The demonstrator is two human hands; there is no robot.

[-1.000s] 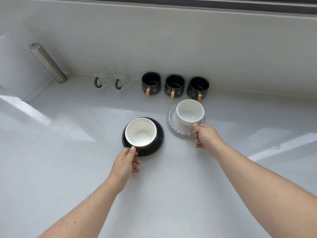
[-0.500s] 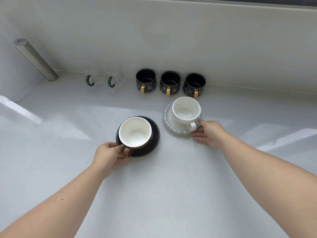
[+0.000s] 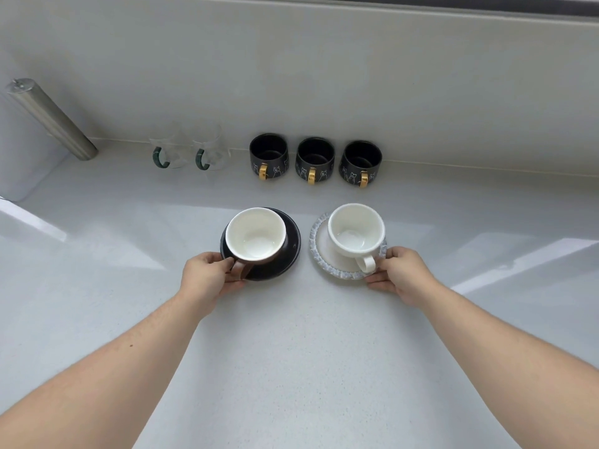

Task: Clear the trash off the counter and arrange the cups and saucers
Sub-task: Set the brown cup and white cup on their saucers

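A brown cup (image 3: 256,235) with a white inside stands on a black saucer (image 3: 285,257) at the counter's middle. My left hand (image 3: 207,280) grips that saucer's near left edge, beside the cup's handle. To the right, a white cup (image 3: 356,230) sits on a white saucer with a blue-grey rim (image 3: 319,254). My right hand (image 3: 400,273) holds this saucer's near right edge, next to the cup's handle. Both cups are empty and upright.
Against the back wall stand three black mugs with gold handles (image 3: 314,162) and two clear glass mugs with green handles (image 3: 188,150). A metal cylinder (image 3: 52,119) leans at the far left beside a white appliance (image 3: 19,157). The white counter (image 3: 291,367) stretches toward me.
Both saucers with their cups have slid so they sit side by side in a row. My left hand shifted to the black saucer's left edge; my right hand stays on the white saucer.
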